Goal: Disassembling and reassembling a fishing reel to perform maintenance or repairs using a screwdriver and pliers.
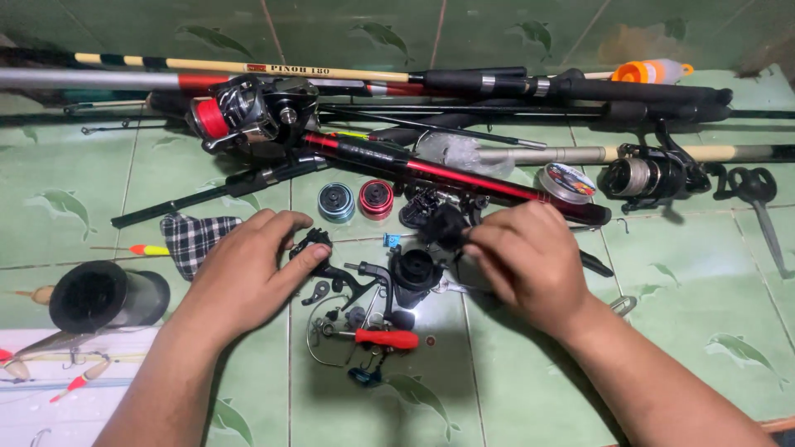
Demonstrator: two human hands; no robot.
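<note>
Hands over green tiled floor (679, 281): right hand (530, 257) pinches black reel part (445, 228) at fingertips; left hand (248, 269) loosely curled, fingertips touching black reel piece (315, 242). Red-handled screwdriver (385, 338) just below, between them.

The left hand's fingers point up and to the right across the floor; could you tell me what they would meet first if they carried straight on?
Probably the blue spool. The left hand rests on a small black reel part, with the spool just beyond its fingertips; depth is hard to judge.
</note>
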